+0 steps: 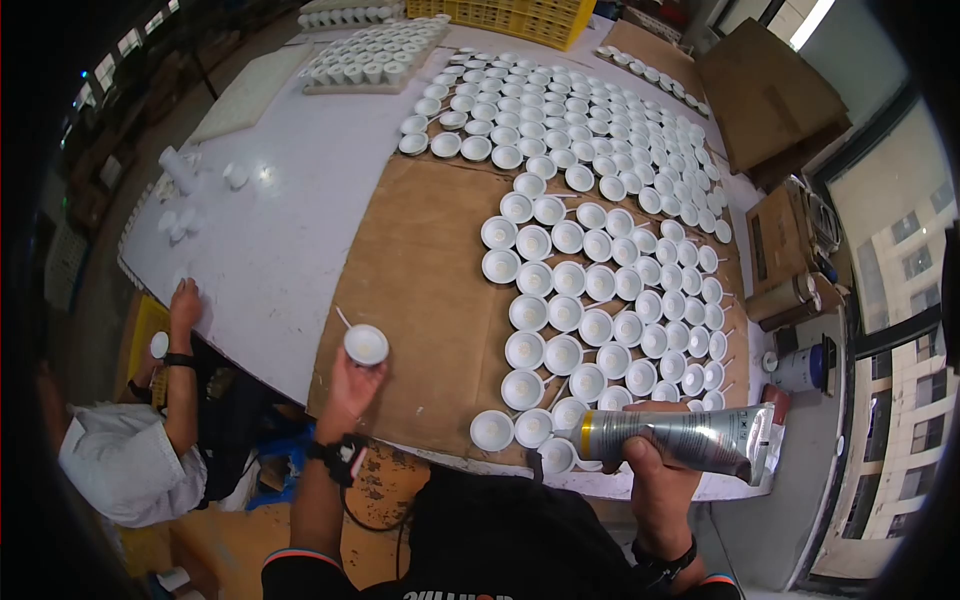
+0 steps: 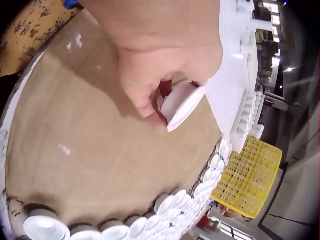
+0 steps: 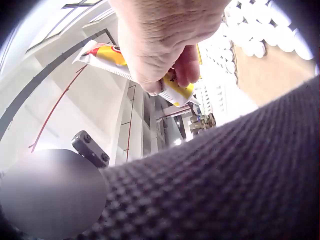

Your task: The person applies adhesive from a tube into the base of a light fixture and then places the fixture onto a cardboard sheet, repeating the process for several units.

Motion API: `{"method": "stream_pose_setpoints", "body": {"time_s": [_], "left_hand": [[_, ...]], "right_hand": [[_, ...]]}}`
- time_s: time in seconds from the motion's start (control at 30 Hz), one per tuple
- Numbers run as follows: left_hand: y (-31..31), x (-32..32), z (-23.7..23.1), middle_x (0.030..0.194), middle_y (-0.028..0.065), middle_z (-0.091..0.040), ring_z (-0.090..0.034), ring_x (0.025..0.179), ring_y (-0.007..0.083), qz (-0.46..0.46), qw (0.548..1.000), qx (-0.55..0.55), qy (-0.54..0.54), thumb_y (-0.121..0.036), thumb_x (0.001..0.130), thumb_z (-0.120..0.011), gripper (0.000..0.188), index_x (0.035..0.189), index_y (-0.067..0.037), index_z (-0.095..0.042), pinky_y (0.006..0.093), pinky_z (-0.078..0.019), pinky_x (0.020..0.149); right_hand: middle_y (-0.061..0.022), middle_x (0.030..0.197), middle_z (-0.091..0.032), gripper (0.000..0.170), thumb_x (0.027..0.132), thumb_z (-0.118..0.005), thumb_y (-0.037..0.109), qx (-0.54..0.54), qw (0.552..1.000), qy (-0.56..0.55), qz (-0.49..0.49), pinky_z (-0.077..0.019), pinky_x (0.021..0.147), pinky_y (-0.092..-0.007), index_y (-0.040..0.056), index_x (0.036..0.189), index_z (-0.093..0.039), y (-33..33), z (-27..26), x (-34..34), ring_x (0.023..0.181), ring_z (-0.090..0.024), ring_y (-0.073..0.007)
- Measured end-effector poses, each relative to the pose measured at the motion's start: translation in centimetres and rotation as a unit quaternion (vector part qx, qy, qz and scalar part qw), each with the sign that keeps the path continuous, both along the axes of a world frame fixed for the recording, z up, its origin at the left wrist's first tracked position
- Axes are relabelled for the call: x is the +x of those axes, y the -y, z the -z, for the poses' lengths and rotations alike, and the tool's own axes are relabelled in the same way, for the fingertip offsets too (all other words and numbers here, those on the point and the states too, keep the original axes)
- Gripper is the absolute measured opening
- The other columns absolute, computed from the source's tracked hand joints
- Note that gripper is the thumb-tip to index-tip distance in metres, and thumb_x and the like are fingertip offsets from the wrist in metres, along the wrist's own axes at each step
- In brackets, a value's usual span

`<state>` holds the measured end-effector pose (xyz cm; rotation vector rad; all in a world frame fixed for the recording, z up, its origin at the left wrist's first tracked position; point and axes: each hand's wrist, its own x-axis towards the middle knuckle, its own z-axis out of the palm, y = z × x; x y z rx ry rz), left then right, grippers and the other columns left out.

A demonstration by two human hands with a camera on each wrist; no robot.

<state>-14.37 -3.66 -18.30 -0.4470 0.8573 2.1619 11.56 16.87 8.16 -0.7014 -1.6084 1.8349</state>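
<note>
My left hand (image 1: 355, 388) holds a small round white cup (image 1: 366, 346) over the bare left part of the brown cardboard (image 1: 420, 300). A thin white piece sticks out past the cup's rim. In the left wrist view the fingers and thumb grip the tilted cup (image 2: 186, 106) from behind its wide rim. My right hand (image 1: 660, 488) grips a squeeze tube (image 1: 690, 437), silver with a yellow band, above the front cups. The right wrist view shows a yellow and red side of this tube (image 3: 112, 54), fingers wrapped around it.
Rows of similar white cups (image 1: 565, 311) cover the cardboard's right and far parts. Trays of white parts (image 1: 370, 60) and a yellow crate (image 1: 500, 18) stand at the back. Another person (image 1: 130, 455) sits at the left. A canister (image 1: 800, 368) stands near the window.
</note>
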Motion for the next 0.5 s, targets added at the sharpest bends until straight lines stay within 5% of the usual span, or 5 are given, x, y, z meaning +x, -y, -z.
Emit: {"method": "stream_pose_setpoints", "body": {"time_s": [0.17,0.27,0.37,0.4,0.5], "left_hand": [[0.2,-0.4,0.5,0.11,0.0178,-0.042,-0.049,0.092,0.0245,-0.108,0.994,-0.012,0.032,-0.037,0.083,-0.04,0.048,0.11,0.002,-0.037,0.0301,-0.0428,0.079],[-2.8,4.1,-0.7,0.103,0.0132,-0.046,-0.049,0.092,0.021,0.131,0.962,-0.189,-0.146,-0.029,0.081,-0.045,0.034,0.101,-0.002,-0.047,0.0287,-0.0434,0.075],[-6.3,9.7,-1.2,0.09,0.0111,-0.052,-0.05,0.087,0.0232,0.409,0.801,-0.253,-0.357,-0.025,0.075,-0.054,0.025,0.087,-0.003,-0.054,0.0315,-0.042,0.074],[-7.1,11.0,-1.2,0.09,0.0111,-0.052,-0.05,0.087,0.0232,0.411,0.801,-0.251,-0.355,-0.025,0.075,-0.054,0.025,0.087,-0.003,-0.054,0.0315,-0.042,0.074],[-8.0,12.9,-1.3,0.085,0.0126,-0.054,-0.052,0.081,0.0271,0.389,0.547,-0.367,-0.644,-0.024,0.068,-0.06,0.029,0.087,-0.003,-0.054,0.0347,-0.0415,0.072]], "right_hand": [[-0.0111,0.07,-0.054,0.029,0.07,-0.062,0.009,-0.007,1.0,-0.007,0.024,-0.0435,0.05,-0.0234,-0.0035,0.091,-0.045,0.2,0.1,-0.2,0.055,-0.051,-0.0136],[-0.0115,0.071,-0.054,0.03,0.07,-0.062,0.009,-0.014,0.999,-0.015,0.036,-0.0439,0.049,-0.024,-0.0036,0.091,-0.045,0.1,0.1,-0.2,0.055,-0.052,-0.0144],[-0.0104,0.074,-0.05,0.037,0.07,-0.061,0.021,0.032,0.998,0.011,0.044,-0.0432,0.039,-0.0245,-0.0034,0.091,-0.044,-0.3,0.3,0.2,0.052,-0.051,-0.0161],[-0.0104,0.074,-0.05,0.036,0.07,-0.06,0.021,0.036,0.998,0.0,0.048,-0.0431,0.039,-0.0245,-0.0033,0.091,-0.044,-0.3,0.3,0.4,0.052,-0.051,-0.0161],[-0.0106,0.073,-0.05,0.036,0.07,-0.06,0.022,0.036,0.998,-0.014,0.052,-0.0428,0.039,-0.0244,-0.0033,0.091,-0.044,-0.7,0.4,1.4,0.051,-0.051,-0.0159]]}}
